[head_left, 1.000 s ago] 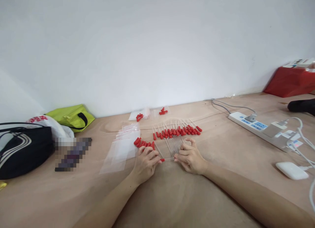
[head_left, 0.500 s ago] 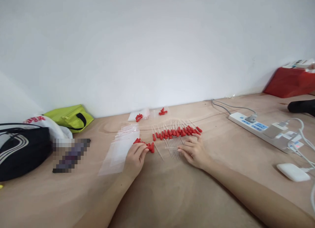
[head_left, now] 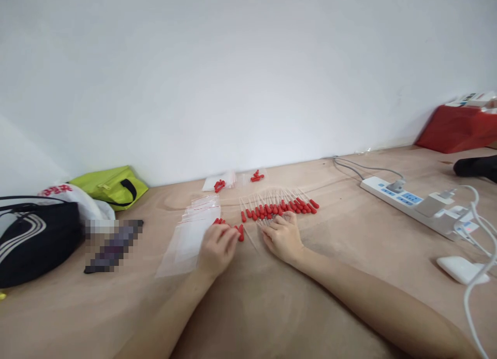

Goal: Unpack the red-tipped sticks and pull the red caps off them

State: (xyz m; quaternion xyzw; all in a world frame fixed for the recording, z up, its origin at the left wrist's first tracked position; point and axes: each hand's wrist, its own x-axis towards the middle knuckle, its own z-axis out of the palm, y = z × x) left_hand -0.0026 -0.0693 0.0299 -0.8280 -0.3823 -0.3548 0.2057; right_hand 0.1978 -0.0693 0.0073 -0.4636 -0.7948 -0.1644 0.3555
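Your bulbs (head_left: 280, 209): solid red
Your flat bags (head_left: 194, 229): see-through, red-lined
Your sack (head_left: 46, 245): black, curved white stripes
Your pouch (head_left: 112, 184): yellow-green, black
Your power strip (head_left: 378, 189): white, blue

Plastic bags (head_left: 190, 240) left of droppers (head_left: 279, 209), power strip (head_left: 406, 199) right

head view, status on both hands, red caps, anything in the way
Left hand at loose red bulb-shaped caps, grip unclear. Right hand over thin clear tubes, partly hiding them. Red-capped row just beyond. Flat clear plastic bags beside left hand.
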